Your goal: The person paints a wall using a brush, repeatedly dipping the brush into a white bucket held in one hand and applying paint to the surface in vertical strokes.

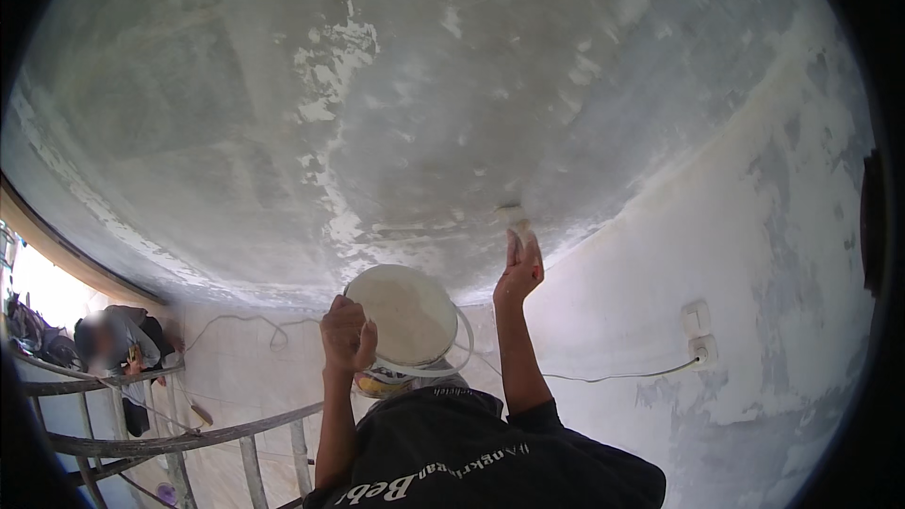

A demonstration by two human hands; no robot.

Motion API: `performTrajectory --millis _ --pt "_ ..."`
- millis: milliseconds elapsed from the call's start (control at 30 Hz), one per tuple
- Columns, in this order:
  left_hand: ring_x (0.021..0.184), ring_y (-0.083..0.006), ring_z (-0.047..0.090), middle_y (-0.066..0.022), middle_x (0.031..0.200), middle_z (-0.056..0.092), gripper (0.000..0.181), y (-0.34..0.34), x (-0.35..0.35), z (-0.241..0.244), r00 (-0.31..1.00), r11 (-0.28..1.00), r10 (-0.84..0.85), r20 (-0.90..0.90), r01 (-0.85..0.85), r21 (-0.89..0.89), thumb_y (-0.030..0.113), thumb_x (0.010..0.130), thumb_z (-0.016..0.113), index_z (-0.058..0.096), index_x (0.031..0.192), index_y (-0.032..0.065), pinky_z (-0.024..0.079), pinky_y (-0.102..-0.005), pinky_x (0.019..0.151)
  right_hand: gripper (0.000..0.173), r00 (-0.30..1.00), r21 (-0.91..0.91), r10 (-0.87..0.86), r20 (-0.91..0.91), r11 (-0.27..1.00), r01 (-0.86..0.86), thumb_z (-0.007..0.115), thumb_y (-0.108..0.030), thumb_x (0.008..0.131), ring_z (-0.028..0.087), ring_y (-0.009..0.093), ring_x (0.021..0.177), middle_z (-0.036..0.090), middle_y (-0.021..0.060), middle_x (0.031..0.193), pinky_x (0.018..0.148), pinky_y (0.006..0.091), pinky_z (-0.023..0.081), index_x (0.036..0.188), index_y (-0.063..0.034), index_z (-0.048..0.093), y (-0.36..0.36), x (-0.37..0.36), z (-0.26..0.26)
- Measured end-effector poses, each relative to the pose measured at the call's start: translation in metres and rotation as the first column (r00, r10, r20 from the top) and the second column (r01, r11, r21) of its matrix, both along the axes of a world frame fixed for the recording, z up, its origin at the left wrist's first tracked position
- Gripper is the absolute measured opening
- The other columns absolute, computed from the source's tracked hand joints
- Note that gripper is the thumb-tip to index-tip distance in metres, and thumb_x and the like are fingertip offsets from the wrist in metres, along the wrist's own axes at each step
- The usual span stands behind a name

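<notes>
My left hand (346,332) grips the side of a white plastic bucket (403,314), its fingers at the rim. The bucket's mouth faces me and looks pale off-white inside; I cannot tell how much of that is contents. Its handle hangs down on the right. Higher up on the right, my right hand (522,272) holds a small, blurred hand tool (514,215), its dark edge against the grey surface (438,134). White patches of filler or plaster (332,74) run across that surface. Fingers hide most of the tool's handle.
Round scaffold-like rails (191,444) curve along the lower left. Beyond them, a person (134,339) crouches near a bright opening. A plugged-in cable runs from a wall socket (702,352) at right, below a switch (696,318). Beneath the bucket shows a container with coloured print (382,385).
</notes>
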State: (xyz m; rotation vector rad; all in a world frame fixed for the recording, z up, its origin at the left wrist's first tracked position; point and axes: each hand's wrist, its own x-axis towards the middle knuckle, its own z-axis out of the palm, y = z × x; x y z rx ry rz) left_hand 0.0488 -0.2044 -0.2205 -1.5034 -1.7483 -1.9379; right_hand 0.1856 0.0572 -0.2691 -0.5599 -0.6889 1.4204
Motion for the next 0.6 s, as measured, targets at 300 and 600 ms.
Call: performTrajectory --millis 300,600 --pt "0.041 -0.0216 0.038 -0.0028 0.044 0.038 0.033 -0.016 -0.009 -0.006 0.995 0.998 0.059 -0.085 -0.057 0.026 -0.003 0.068 0.057 0.036 0.044 0.0072 0.031 -0.0335 0.051 0.034 0.981 0.034 0.172 0.084 0.984 -0.176 0.053 -0.017 0.093 0.066 0.037 0.098 0.064 0.0227 0.107 0.08 0.0342 0.058 0.114 0.0093 0.056 -0.021 0.015 0.043" --pt "0.041 -0.019 0.037 0.0001 0.045 0.032 0.037 -0.045 -0.021 0.001 0.971 1.0 -0.022 -0.237 0.025 0.01 -0.005 0.055 0.06 0.03 0.044 0.0117 0.03 -0.0325 0.05 0.025 0.197 -0.089 0.737 0.647 0.33 -0.94 0.058 -0.012 0.091 0.071 0.03 0.082 0.069 0.0169 0.088 0.072 0.0338 0.057 0.099 0.0105 0.065 -0.076 -0.006 0.054"
